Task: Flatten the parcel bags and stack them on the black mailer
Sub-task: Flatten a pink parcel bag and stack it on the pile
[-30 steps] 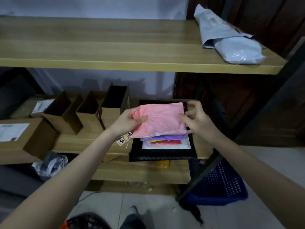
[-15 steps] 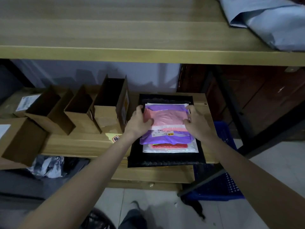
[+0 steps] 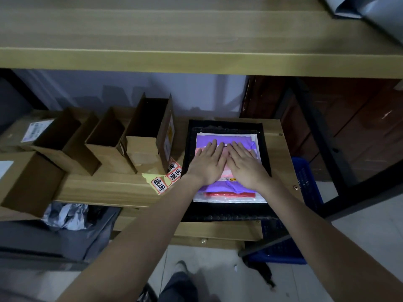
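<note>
1. Grey floor tiles fill the near edge of the view, with the person's dark trouser leg (image 3: 177, 284) and shoe showing between the two forearms.
2. A blue plastic basket (image 3: 305, 184) stands on the floor to the right, under the end of the lower shelf (image 3: 104, 188), beside a black metal frame.
3. On the left, below that shelf, lies crumpled grey plastic wrap (image 3: 65, 216).
4. The black mailer (image 3: 229, 212) lies flat on the lower shelf, its near edge hanging over the shelf front.
5. On the black mailer sits a stack of parcel bags: a clear bag (image 3: 231, 199) at the bottom, a red bag (image 3: 231, 194) above it, then a purple bag (image 3: 218, 186), with a pink bag (image 3: 226, 171) on top.
6. The left hand (image 3: 209, 164) lies palm down with fingers straight, pressing on the pink bag and reaching onto the purple one.
7. The right hand (image 3: 246, 166) lies flat just beside it in the same way, fingers spread; neither hand grips anything.
8. Yellow stickers (image 3: 165, 179) with red-framed characters lie on the shelf just left of the mailer.
9. Further left, open cardboard boxes (image 3: 144, 136) stand in a row.
10. An upper wooden shelf (image 3: 174, 40) spans the top, carrying a grey bag (image 3: 375, 16) at its right corner.
</note>
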`<state>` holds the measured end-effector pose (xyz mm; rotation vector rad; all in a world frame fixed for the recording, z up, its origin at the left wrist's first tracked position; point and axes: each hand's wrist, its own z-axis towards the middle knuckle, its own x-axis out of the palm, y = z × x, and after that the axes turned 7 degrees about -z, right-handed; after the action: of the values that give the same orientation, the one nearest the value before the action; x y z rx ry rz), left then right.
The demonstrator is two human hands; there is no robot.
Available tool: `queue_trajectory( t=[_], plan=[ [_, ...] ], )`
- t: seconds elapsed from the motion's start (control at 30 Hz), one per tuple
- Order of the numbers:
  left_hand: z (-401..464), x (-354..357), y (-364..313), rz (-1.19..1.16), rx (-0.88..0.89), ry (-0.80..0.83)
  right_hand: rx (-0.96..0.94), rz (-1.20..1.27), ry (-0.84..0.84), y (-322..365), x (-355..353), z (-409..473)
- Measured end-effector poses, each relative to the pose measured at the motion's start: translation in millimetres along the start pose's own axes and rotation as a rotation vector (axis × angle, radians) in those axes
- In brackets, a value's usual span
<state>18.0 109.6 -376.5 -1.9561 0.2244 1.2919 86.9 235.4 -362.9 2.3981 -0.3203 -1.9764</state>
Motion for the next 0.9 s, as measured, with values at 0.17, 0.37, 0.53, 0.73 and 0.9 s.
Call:
queue_trajectory(
  t=[0.17, 0.37, 0.53, 0.73, 0.9],
  plan=[
    [-3.5, 10.6, 4.8, -0.075, -0.005, -0.007, 0.022, 0.097, -0.003, -0.6, 5.6, 1.8],
    [-6.0, 13.1, 3.5, -0.139, -0.031, -0.019, 0.03, 0.223, 0.007, -2.4, 11.9, 3.1],
    [-5.5, 12.6, 1.0, -0.191, -0.053, -0.005, 0.035, 0.266, -0.004, -4.5, 17.1, 6.7],
    [-5.5, 11.0, 0.2, -0.27, -0.064, 0.02, 0.026, 0.296, -0.001, -5.9, 18.5, 8.4],
    [-4.0, 10.9, 1.3, -0.342, -0.065, 0.04, 0.025, 0.336, 0.004, -5.8, 17.7, 9.9]
  ],
)
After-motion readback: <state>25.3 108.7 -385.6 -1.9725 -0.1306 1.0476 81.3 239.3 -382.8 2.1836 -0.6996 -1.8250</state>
